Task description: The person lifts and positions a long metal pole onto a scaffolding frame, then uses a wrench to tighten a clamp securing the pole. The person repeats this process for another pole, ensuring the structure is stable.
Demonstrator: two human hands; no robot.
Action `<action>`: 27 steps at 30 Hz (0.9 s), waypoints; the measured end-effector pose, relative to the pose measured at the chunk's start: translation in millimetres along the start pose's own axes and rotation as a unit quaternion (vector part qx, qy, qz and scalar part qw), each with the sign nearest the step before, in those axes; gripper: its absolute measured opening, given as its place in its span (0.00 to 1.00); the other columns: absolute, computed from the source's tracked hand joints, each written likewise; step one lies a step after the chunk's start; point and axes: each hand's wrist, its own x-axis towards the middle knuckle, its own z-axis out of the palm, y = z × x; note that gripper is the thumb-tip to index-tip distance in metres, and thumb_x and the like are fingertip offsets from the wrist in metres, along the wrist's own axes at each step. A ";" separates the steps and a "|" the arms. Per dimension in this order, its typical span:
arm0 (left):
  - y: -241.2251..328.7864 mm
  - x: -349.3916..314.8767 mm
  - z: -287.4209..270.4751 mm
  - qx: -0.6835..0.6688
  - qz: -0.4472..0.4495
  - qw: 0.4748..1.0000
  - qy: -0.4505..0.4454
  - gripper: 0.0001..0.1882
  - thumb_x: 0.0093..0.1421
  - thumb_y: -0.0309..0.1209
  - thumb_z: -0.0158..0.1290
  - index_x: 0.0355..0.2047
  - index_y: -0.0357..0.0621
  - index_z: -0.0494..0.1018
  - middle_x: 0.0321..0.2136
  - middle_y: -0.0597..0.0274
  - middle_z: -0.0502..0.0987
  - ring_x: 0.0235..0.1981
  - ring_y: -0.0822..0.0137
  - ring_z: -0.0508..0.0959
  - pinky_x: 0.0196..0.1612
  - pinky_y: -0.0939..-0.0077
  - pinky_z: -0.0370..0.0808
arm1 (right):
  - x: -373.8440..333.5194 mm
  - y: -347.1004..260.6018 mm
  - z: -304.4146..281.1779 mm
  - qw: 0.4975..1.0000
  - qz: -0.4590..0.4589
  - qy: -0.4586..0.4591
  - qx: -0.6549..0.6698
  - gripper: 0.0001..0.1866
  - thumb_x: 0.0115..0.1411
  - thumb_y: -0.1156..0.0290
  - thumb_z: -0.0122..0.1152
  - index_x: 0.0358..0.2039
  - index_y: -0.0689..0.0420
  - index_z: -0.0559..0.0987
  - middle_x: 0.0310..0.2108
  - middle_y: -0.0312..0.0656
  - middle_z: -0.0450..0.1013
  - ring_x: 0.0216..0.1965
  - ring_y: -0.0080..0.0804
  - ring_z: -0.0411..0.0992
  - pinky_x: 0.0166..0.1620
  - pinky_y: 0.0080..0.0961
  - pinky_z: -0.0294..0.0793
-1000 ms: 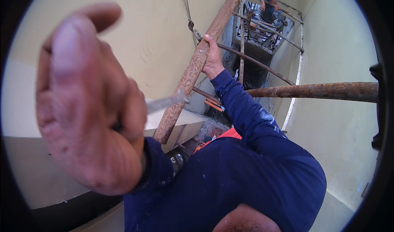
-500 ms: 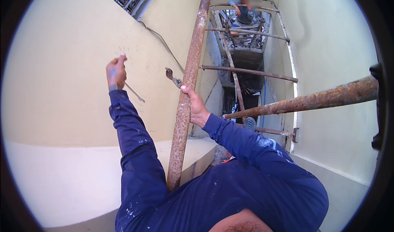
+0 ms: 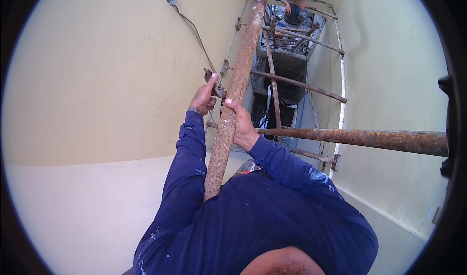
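A long rusty steel pipe [image 3: 226,146] slants up from against my body toward the top of the view. My right hand [image 3: 244,126] is wrapped round its middle, with the thumb lying along the near face. Just left of the pipe, my left hand [image 3: 202,99] is closed on a rusty scaffold clamp [image 3: 219,90], thumb up on its side and fingers curled. The clamp sits beside the pipe and appears attached to it, though my hand partly covers it. The pipe's upper end runs out of view.
A scaffold frame [image 3: 340,80] with rusty crossbars stands ahead. Another rusty pipe [image 3: 379,140] crosses at the right. Beige walls [image 3: 112,90] flank both sides, with a cable [image 3: 199,39] on the left one. Beyond the frame, a person [image 3: 294,12] sits above a dark opening [image 3: 284,78].
My left hand has come right from in front of the wall and closed on the clamp. My right hand keeps its grip on the pipe. The view has shifted slightly.
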 end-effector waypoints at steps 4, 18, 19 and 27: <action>-12.4 8.4 14.6 -0.056 0.022 0.996 0.058 0.28 0.63 0.59 0.46 0.28 0.45 0.73 0.15 0.68 0.69 0.08 0.76 0.56 0.12 0.76 0.48 | -8.6 3.0 9.1 0.999 -0.048 0.004 -0.021 0.22 0.60 0.48 0.61 0.40 0.54 0.74 0.29 0.36 0.70 0.26 0.28 0.73 0.25 0.29 0.76; -44.2 35.2 14.2 0.285 0.274 0.902 0.173 0.21 0.65 0.41 0.42 0.37 0.35 0.76 0.30 0.36 0.78 0.34 0.37 0.79 0.38 0.53 0.75 | 21.2 -12.7 -47.9 0.970 0.073 0.045 -0.228 0.23 0.70 0.54 0.44 0.62 0.47 0.65 0.43 0.35 0.73 0.39 0.33 0.74 0.51 0.42 0.74; -43.3 32.0 18.8 0.310 0.279 0.894 0.166 0.21 0.65 0.41 0.42 0.38 0.35 0.76 0.32 0.34 0.78 0.37 0.34 0.78 0.40 0.50 0.75 | 26.9 -10.0 -56.5 0.943 0.018 0.092 -0.319 0.23 0.69 0.55 0.47 0.60 0.50 0.67 0.43 0.37 0.73 0.42 0.33 0.73 0.46 0.40 0.76; -63.8 43.3 18.8 0.298 0.287 0.900 0.135 0.18 0.65 0.40 0.46 0.41 0.36 0.76 0.34 0.36 0.79 0.38 0.38 0.79 0.41 0.52 0.75 | 34.4 -29.4 -63.3 0.625 -0.281 0.105 -0.721 0.17 0.55 0.59 0.67 0.43 0.51 0.81 0.43 0.49 0.71 0.50 0.50 0.67 0.50 0.42 0.72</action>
